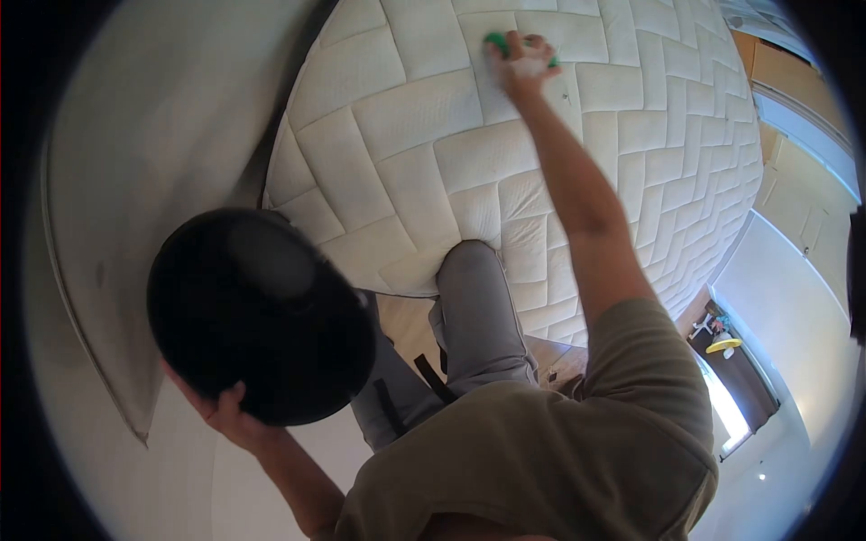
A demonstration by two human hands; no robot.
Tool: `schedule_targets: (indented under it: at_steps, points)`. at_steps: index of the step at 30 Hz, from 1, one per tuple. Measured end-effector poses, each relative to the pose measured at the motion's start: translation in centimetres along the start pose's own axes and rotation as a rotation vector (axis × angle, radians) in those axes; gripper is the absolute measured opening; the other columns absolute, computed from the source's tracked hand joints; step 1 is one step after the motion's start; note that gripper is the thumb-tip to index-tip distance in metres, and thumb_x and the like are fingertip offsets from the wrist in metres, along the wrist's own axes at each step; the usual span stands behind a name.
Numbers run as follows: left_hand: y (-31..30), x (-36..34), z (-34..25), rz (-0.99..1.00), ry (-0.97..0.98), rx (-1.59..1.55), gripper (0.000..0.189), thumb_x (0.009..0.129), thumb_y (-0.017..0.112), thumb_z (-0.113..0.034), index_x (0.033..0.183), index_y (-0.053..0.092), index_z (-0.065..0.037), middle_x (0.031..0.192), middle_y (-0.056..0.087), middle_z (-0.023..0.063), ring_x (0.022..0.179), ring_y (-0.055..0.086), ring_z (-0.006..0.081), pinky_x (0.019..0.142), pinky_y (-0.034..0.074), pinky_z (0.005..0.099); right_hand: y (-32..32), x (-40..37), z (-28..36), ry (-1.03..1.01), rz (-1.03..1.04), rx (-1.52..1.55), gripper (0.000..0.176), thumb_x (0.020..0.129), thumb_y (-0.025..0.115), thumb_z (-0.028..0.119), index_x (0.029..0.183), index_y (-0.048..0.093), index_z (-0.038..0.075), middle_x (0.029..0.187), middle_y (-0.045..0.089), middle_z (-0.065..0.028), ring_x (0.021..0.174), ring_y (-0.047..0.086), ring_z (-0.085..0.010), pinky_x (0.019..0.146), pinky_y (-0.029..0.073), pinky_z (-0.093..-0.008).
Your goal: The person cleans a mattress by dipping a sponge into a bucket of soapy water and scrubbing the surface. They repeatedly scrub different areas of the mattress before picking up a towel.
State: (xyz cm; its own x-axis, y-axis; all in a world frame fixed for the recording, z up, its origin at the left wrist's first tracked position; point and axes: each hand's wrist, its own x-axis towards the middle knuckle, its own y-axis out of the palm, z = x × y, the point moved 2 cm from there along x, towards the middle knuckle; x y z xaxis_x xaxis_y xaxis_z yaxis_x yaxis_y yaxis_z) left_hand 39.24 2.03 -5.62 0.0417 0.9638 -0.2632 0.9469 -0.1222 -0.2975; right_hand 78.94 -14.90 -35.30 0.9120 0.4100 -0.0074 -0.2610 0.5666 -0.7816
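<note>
My right hand (pixel 525 70) is stretched far out over the quilted cream mattress (pixel 406 113), fingers bent around a green scrubber (pixel 496 41) that is pressed to its surface. White foam shows on the back of that hand, and its outline is slightly blurred. At the lower left, my left hand (pixel 233 417) grips the near rim of a round black basin (pixel 262 316), with the thumb over the edge and the other fingers partly behind it. A pale, hazy patch shows inside the dark basin.
My knee (pixel 474 270) rests against the mattress edge. A pale wall (pixel 180 108) runs along the left side. To the right are a wooden cabinet (pixel 785 72), a white door (pixel 803 194), and a dark shelf (pixel 749 379) with a yellow-rimmed fan (pixel 723 343).
</note>
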Motion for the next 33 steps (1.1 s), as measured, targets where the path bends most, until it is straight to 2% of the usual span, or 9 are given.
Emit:
schedule_targets:
  at_steps: [1, 9, 11, 14, 21, 24, 26, 28, 33]
  points:
    - [0.7, -0.5, 0.1, -0.001, 0.001, 0.001, 0.088, 0.048, 0.049, -0.004, 0.135, 0.033, -0.001, 0.132, 0.042, 0.0178, 0.121, 0.041, 0.0313, 0.106, 0.028, 0.0379, 1.0, -1.1, 2.4, -0.234, -0.180, -0.669, 0.035, 0.085, 0.052, 0.040, 0.099, 0.049, 0.008, 0.100, 0.055, -0.0085, 0.093, 0.052, -0.0263, 0.082, 0.040, -0.0432]
    - [5.9, -3.2, 0.4, 0.129, -0.020, -0.026, 0.082, 0.056, 0.044, 0.003, 0.137, 0.031, -0.001, 0.133, 0.041, 0.0165, 0.120, 0.044, 0.0283, 0.104, 0.031, 0.0374, 9.3, -10.3, 6.9, -0.724, 0.284, 0.038, 0.022, 0.078, 0.055, 0.037, 0.077, 0.056, 0.015, 0.090, 0.049, -0.0061, 0.092, 0.050, -0.0252, 0.083, 0.036, -0.0533]
    - [5.2, -2.9, 0.5, 0.117, -0.028, -0.044, 0.082, 0.056, 0.045, 0.002, 0.137, 0.030, -0.001, 0.133, 0.041, 0.0164, 0.120, 0.044, 0.0280, 0.104, 0.031, 0.0371, 6.9, -2.6, -2.5, 0.250, 0.642, 1.069, 0.030, 0.084, 0.045, 0.042, 0.084, 0.056, 0.014, 0.093, 0.050, -0.0074, 0.090, 0.049, -0.0258, 0.078, 0.037, -0.0472]
    - [4.1, -2.8, 0.6, 0.085, -0.032, -0.021, 0.084, 0.055, 0.044, 0.001, 0.138, 0.028, 0.001, 0.132, 0.042, 0.0186, 0.120, 0.044, 0.0281, 0.104, 0.029, 0.0340, -1.5, 1.7, -1.5, -0.239, -0.057, -0.681, 0.051, 0.083, 0.034, 0.060, 0.093, 0.059, 0.017, 0.108, 0.048, -0.0096, 0.102, 0.044, -0.0279, 0.076, 0.035, -0.0481]
    - [4.4, -2.6, 0.3, 0.092, 0.024, 0.069, 0.084, 0.055, 0.046, -0.001, 0.137, 0.030, 0.001, 0.133, 0.041, 0.0174, 0.121, 0.042, 0.0292, 0.105, 0.029, 0.0370, 14.8, -15.6, 10.9, 0.118, 0.440, 1.098, 0.019, 0.074, 0.054, 0.034, 0.072, 0.053, 0.016, 0.091, 0.048, -0.0089, 0.092, 0.046, -0.0275, 0.082, 0.031, -0.0555]
    - [4.5, -2.2, -0.5, 0.102, 0.001, 0.036, 0.083, 0.055, 0.046, -0.001, 0.136, 0.031, 0.000, 0.134, 0.040, 0.0165, 0.121, 0.042, 0.0295, 0.105, 0.029, 0.0379, 8.3, -10.3, 7.1, -0.736, 0.217, 0.057, 0.022, 0.080, 0.047, 0.033, 0.070, 0.049, 0.014, 0.081, 0.049, -0.0053, 0.080, 0.049, -0.0232, 0.079, 0.037, -0.0427]
    - [4.4, -2.0, -0.3, 0.063, -0.023, 0.019, 0.083, 0.055, 0.047, -0.002, 0.136, 0.031, 0.000, 0.134, 0.040, 0.0166, 0.121, 0.042, 0.0300, 0.105, 0.029, 0.0381, 8.8, -3.2, -4.7, 0.103, 0.369, 0.962, 0.021, 0.079, 0.057, 0.034, 0.080, 0.053, 0.013, 0.082, 0.052, -0.0057, 0.080, 0.051, -0.0215, 0.069, 0.041, -0.0350]
    - [3.9, -1.8, -0.3, 0.054, 0.032, 0.127, 0.084, 0.054, 0.048, -0.004, 0.136, 0.032, 0.000, 0.134, 0.040, 0.0168, 0.121, 0.042, 0.0308, 0.105, 0.029, 0.0383, -2.3, 0.8, -3.9, -0.293, -0.048, -0.601, 0.030, 0.074, 0.063, 0.040, 0.092, 0.060, 0.016, 0.096, 0.054, -0.0098, 0.093, 0.052, -0.0247, 0.072, 0.041, -0.0408]
    - [4.4, -2.4, 0.1, 0.054, -0.005, 0.088, 0.085, 0.053, 0.048, -0.005, 0.136, 0.031, 0.000, 0.135, 0.039, 0.0168, 0.121, 0.042, 0.0308, 0.105, 0.030, 0.0385, 4.7, -10.8, 3.1, -0.341, -0.005, -0.430, 0.040, 0.068, 0.070, 0.038, 0.101, 0.057, 0.021, 0.103, 0.053, -0.0118, 0.103, 0.047, -0.0308, 0.075, 0.031, -0.0555]
